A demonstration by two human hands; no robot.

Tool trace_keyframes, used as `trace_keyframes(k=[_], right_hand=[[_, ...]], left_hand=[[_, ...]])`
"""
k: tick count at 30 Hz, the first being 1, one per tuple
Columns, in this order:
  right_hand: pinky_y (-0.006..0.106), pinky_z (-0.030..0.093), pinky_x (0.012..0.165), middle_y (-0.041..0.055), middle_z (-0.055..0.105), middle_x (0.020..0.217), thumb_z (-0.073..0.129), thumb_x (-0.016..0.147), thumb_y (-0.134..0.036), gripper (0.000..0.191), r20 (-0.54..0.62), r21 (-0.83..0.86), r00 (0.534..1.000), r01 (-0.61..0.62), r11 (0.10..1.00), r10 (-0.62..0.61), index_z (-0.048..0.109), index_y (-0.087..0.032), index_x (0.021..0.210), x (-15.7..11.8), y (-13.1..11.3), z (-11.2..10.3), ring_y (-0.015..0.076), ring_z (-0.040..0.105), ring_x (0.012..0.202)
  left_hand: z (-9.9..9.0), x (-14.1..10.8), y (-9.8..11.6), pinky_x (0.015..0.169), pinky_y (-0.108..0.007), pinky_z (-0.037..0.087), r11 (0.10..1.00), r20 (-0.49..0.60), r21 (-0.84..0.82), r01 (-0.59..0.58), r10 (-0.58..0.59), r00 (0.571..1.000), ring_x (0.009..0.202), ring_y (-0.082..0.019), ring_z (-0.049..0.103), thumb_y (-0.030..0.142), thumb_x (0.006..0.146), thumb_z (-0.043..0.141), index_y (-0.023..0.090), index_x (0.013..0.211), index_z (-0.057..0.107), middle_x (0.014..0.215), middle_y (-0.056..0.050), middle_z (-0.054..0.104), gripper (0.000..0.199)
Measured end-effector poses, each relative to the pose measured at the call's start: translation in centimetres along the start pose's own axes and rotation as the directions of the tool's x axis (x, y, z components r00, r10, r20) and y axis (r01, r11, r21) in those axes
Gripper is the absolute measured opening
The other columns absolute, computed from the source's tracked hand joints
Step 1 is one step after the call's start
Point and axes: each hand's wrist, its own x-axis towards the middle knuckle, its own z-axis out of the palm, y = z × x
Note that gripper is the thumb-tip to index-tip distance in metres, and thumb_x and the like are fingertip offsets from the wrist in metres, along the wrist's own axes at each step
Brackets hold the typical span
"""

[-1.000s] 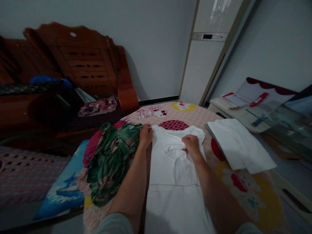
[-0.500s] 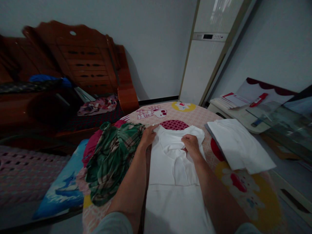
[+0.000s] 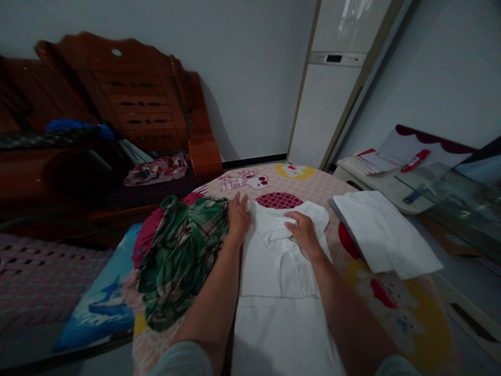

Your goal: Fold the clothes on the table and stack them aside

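Note:
A white garment (image 3: 274,334) with a round neckline lies flat in front of me, a line crossing it at mid-length. My left hand (image 3: 238,215) rests at its left shoulder edge, fingers stretched out and nothing gripped. Over the right side of the neckline, my right hand (image 3: 303,230) touches the rumpled cloth with thumb and fingers apart. Left of my left arm is a heap with a green plaid garment (image 3: 183,261) on top and a dark pink cloth (image 3: 146,235) under it.
The round table has a patterned pink tablecloth (image 3: 313,183). Folded white clothes (image 3: 383,230) lie at its right edge. Beyond stand a wooden bench (image 3: 133,99), a tall white cabinet-like unit (image 3: 321,109) and a side cabinet with papers (image 3: 376,161). A blue cushion (image 3: 105,303) is at left.
My left fingers have let go of the shoulder edge and straightened. My right hand has loosened its pinch on the neckline and shifted slightly left.

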Motion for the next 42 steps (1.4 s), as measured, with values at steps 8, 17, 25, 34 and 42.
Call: trace_keyframes(k=[8, 17, 25, 34, 42], right_hand=[[0.029, 0.048, 0.073, 0.0079, 0.073, 0.086, 0.069, 0.078, -0.036, 0.038, -0.070, -0.336, 0.996, 0.027, 0.942, -0.054, 0.070, -0.016, 0.110, -0.1, -1.8, -2.4, 0.0188, 0.066, 0.074], [0.028, 0.044, 0.075, 0.0039, 0.072, 0.078, 0.071, 0.065, -0.011, 0.010, 0.386, -0.508, 0.921, 0.264, 0.820, -0.057, 0.071, -0.020, 0.068, -1.4, -2.7, -3.7, 0.0185, 0.064, 0.078], [0.024, 0.045, 0.066, 0.0007, 0.069, 0.072, 0.066, 0.071, -0.028, 0.012, 0.587, -0.055, 0.807, 0.128, 0.990, -0.072, 0.066, -0.017, 0.066, -2.1, -3.4, -6.9, 0.0166, 0.062, 0.071], [0.021, 0.036, 0.045, 0.0013, 0.064, 0.059, 0.050, 0.085, -0.030, 0.028, 0.368, -0.249, 0.909, -0.108, 0.963, 0.196, 0.061, -0.016, 0.064, -4.8, -1.0, -4.5, 0.0110, 0.055, 0.044], [0.023, 0.037, 0.061, 0.0062, 0.073, 0.079, 0.063, 0.082, -0.030, 0.016, 0.129, -0.652, 0.984, -0.011, 0.758, 0.125, 0.068, -0.020, 0.071, -4.2, -1.6, -0.5, 0.0157, 0.063, 0.072]], left_hand=[[1.7, -1.4, 4.1, 0.087, -0.031, 0.054, 0.937, 0.457, -0.318, -0.147, 0.287, 0.842, 0.087, -0.016, 0.067, 0.010, 0.079, 0.056, 0.017, 0.117, 0.067, 0.114, -0.007, 0.070, 0.041], [2.8, -2.0, 3.1, 0.100, -0.034, 0.046, 0.920, 0.496, -0.269, -0.285, 0.386, 0.778, 0.108, -0.019, 0.061, 0.015, 0.083, 0.055, 0.021, 0.121, 0.066, 0.120, -0.007, 0.066, 0.040], [3.1, -2.1, 3.2, 0.092, -0.032, 0.048, 0.933, 0.473, -0.241, -0.268, 0.353, 0.807, 0.094, -0.018, 0.061, 0.016, 0.080, 0.058, 0.022, 0.113, 0.068, 0.107, -0.005, 0.064, 0.035], [3.0, -2.2, 3.7, 0.093, -0.033, 0.048, 0.951, 0.422, -0.219, -0.219, 0.294, 0.858, 0.097, -0.019, 0.061, 0.015, 0.080, 0.053, 0.021, 0.107, 0.069, 0.104, -0.005, 0.066, 0.032], [3.4, -2.1, 3.7, 0.090, -0.033, 0.048, 0.965, 0.389, -0.181, -0.190, 0.247, 0.888, 0.095, -0.020, 0.062, 0.014, 0.080, 0.054, 0.020, 0.094, 0.069, 0.098, -0.005, 0.068, 0.022]])
